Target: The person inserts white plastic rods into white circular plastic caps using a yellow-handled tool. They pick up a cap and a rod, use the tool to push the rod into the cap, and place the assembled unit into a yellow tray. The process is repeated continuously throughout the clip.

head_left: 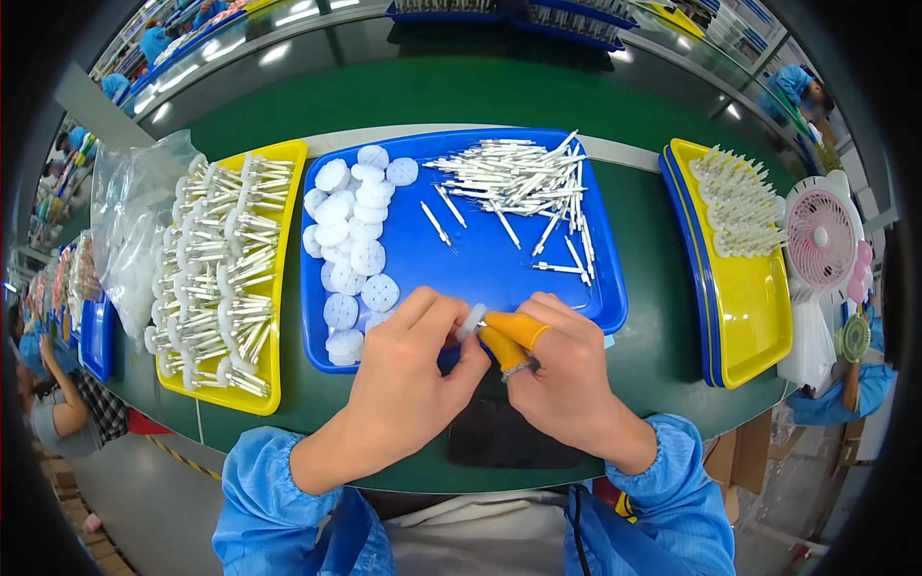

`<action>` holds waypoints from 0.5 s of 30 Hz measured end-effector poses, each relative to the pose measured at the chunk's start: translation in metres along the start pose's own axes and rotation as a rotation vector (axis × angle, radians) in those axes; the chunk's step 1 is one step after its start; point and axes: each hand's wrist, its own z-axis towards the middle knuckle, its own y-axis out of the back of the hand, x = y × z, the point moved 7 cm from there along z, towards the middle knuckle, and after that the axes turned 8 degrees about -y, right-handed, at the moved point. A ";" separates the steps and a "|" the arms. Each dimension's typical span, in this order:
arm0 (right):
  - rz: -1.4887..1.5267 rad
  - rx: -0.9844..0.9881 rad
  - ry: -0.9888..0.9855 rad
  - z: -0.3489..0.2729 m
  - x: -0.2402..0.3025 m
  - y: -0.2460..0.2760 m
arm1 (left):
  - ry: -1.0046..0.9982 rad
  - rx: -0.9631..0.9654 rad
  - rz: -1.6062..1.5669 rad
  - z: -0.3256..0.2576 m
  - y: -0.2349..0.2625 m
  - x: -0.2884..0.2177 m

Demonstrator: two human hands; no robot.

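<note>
Above the near edge of the blue tray (461, 274), my left hand (408, 355) pinches a round white plastic disc (470, 322) between thumb and fingers. My right hand (569, 370) meets it from the other side, with yellow finger covers (516, 329) on thumb and forefinger. Those covered fingertips are closed at the disc; what they grip is mostly hidden. On the tray's left lie several loose white discs (368, 257) with small holes. A heap of thin white rods with metal tips (523, 178) fills its far right, several lying apart from it.
To the left, a yellow tray (279, 317) carries discs filled with rods, beside a clear plastic bag (139, 221). Stacked trays (754, 322) at right hold more filled pieces, near a pink fan (821, 238). A dark flat object (509, 437) lies below my hands. Other people work farther off.
</note>
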 end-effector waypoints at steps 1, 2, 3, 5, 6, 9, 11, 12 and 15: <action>0.009 -0.005 -0.016 -0.001 -0.001 -0.002 | 0.024 0.022 0.008 -0.002 -0.002 0.000; 0.016 -0.015 -0.027 -0.001 -0.001 -0.005 | 0.042 0.043 0.019 -0.001 -0.003 0.001; 0.024 -0.025 -0.038 0.000 0.000 -0.005 | 0.039 0.036 0.003 0.000 -0.003 0.001; 0.026 0.011 -0.037 0.010 -0.005 0.001 | 0.035 0.017 -0.025 0.001 -0.005 0.005; 0.025 0.031 -0.036 0.015 -0.009 0.007 | 0.031 -0.009 -0.002 0.003 -0.001 0.006; -0.341 -0.087 -0.087 0.024 -0.031 0.034 | 0.050 -0.065 0.022 0.010 0.011 0.014; -0.548 -0.073 -0.172 0.024 -0.048 0.040 | 0.082 -0.042 -0.034 0.013 0.014 0.014; -0.534 -0.055 -0.137 0.023 -0.047 0.037 | 0.099 -0.029 -0.061 0.013 0.013 0.015; -0.401 0.006 -0.050 0.024 -0.037 0.027 | 0.102 -0.033 -0.107 0.012 0.012 0.015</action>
